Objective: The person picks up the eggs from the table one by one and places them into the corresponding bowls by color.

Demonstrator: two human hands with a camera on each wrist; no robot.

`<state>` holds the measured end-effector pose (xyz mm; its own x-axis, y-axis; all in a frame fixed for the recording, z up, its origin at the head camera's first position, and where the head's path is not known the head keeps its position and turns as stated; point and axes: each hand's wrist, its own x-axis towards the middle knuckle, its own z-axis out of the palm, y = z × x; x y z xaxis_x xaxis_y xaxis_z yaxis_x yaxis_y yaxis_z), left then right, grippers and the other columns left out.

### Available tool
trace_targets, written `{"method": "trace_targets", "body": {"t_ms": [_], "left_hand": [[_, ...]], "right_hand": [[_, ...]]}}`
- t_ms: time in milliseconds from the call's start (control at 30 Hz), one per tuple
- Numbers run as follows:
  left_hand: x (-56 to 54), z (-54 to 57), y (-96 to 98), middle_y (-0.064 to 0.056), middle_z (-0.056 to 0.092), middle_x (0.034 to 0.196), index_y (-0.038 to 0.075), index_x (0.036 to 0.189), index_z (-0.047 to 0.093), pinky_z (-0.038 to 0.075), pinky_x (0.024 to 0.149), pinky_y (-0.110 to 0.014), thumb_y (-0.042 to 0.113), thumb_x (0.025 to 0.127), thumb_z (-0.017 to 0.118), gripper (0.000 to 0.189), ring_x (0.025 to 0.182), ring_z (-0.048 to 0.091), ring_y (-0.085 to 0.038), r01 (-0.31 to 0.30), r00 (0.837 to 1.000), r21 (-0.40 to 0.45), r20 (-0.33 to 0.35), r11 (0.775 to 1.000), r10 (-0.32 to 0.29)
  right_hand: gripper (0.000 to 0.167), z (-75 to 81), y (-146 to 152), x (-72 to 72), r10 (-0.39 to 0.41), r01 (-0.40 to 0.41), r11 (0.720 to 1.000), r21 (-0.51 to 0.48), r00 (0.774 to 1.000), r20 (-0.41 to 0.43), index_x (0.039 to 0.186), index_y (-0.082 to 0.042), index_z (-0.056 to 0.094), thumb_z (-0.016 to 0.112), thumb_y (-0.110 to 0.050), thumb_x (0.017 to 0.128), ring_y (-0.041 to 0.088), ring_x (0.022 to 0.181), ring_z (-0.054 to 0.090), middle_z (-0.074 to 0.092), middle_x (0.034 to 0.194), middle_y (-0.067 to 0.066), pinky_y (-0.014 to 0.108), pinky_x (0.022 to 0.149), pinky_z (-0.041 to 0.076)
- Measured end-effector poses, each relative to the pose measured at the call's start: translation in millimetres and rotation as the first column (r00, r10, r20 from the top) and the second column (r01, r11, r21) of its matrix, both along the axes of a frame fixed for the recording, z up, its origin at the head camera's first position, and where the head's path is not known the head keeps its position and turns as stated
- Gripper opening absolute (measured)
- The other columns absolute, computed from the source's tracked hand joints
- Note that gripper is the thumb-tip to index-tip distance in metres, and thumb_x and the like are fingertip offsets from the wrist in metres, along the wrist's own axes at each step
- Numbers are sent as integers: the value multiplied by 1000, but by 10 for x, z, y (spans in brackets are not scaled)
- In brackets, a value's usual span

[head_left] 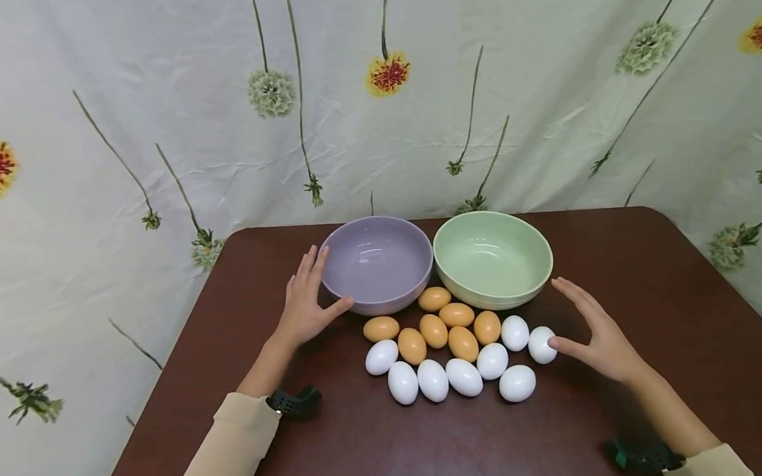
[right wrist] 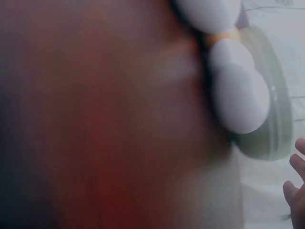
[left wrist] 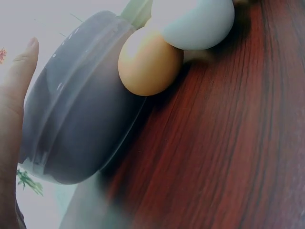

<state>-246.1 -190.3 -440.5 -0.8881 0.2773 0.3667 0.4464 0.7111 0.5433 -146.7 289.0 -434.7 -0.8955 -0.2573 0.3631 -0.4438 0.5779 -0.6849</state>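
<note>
Beside the left rim of the purple bowl (head_left: 376,264), my left hand (head_left: 307,308) is spread, thumb apart from its fingers and close to the bowl's front. Whether it touches the bowl I cannot tell. My right hand (head_left: 599,337) is spread to the right of the green bowl (head_left: 494,260), holding nothing. Its thumb tip is next to the rightmost white egg (head_left: 542,344); contact is unclear. Both bowls stand side by side with bare insides. Several brown eggs (head_left: 434,331) lie in front of them, with several white eggs (head_left: 433,380) mostly along the nearer side.
Everything stands on a dark reddish-brown table (head_left: 394,455) with rounded far corners. A pale cloth with printed flowers (head_left: 388,74) hangs behind it. Dark bands sit on the left wrist (head_left: 294,402) and right wrist (head_left: 646,458), below beige sleeves.
</note>
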Motion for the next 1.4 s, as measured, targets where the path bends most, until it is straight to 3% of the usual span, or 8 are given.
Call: {"method": "trace_targets", "body": {"t_ms": [233, 300, 600, 700, 800, 967, 1067, 1400], "left_hand": [[-26, -149, -13, -12, 6, 162, 19, 158, 13, 11, 107, -68, 51, 86, 68, 96, 146, 9, -36, -9, 997, 217, 72, 976, -7], [-22, -176, 1, -12, 4, 162, 20, 158, 12, 12, 108, -67, 45, 87, 69, 95, 146, 7, -35, -9, 995, 264, 100, 964, -18], [-17, -220, 39, -14, 4, 161, 18, 158, 11, 12, 111, -62, 31, 88, 70, 93, 147, 6, -34, -15, 989, 342, 141, 940, -36], [-23, -229, 54, -15, 7, 161, 14, 158, 9, 10, 113, -57, 22, 88, 69, 92, 146, 8, -31, -6, 986, 394, 157, 919, -61], [-12, -206, 84, -17, 8, 160, 10, 157, 6, 8, 114, -54, 13, 88, 67, 92, 145, 11, -31, 11, 979, 465, 177, 885, -105], [111, 9, 160, -23, 7, 159, 2, 155, 3, 9, 114, -53, 8, 87, 66, 93, 145, 11, -34, 13, 964, 528, 218, 849, -150], [154, 87, 184, -24, 6, 159, -1, 154, 2, 10, 115, -52, 7, 87, 66, 93, 145, 10, -35, 18, 961, 543, 223, 839, -165], [165, 73, 182, -24, 5, 159, 0, 154, 2, 12, 115, -50, 7, 88, 65, 92, 146, 11, -33, 30, 959, 562, 218, 827, -183]], "right_hand": [[89, -209, 31, 60, 1, 0, 1000, -16, 999, 35, 148, -6, 39, 85, -9, 72, -4, 134, 25, 35, 150, 16, 25, 106, 22], [88, -252, 30, 62, 12, -10, 999, -35, 999, 38, 147, -6, 41, 86, -8, 71, -4, 132, 28, 39, 147, 13, 10, 99, 20], [82, -402, 7, 65, 50, -33, 988, -148, 992, 115, 143, -3, 45, 86, -4, 71, -6, 125, 40, 48, 139, 20, 7, 98, 28], [81, -411, -7, 60, 60, -39, 986, -162, 990, 127, 142, -3, 46, 86, -5, 72, -7, 123, 42, 50, 137, 20, 8, 97, 30], [79, -400, -27, 60, 62, -42, 985, -170, 992, 112, 140, -2, 49, 87, -4, 70, -6, 121, 45, 53, 134, 21, 8, 96, 32], [74, -401, -42, 62, 41, -25, 987, -161, 994, 99, 136, -2, 53, 87, -2, 69, -7, 119, 47, 57, 130, 20, 9, 95, 34], [71, -432, -36, 59, 14, 0, 990, -141, 995, 98, 132, 0, 57, 87, 0, 68, -8, 114, 49, 59, 127, 20, 9, 93, 36], [65, -437, -51, 64, -6, 17, 990, -141, 997, 79, 127, 1, 60, 87, 2, 68, -7, 108, 54, 63, 120, 18, 9, 89, 40]]}}
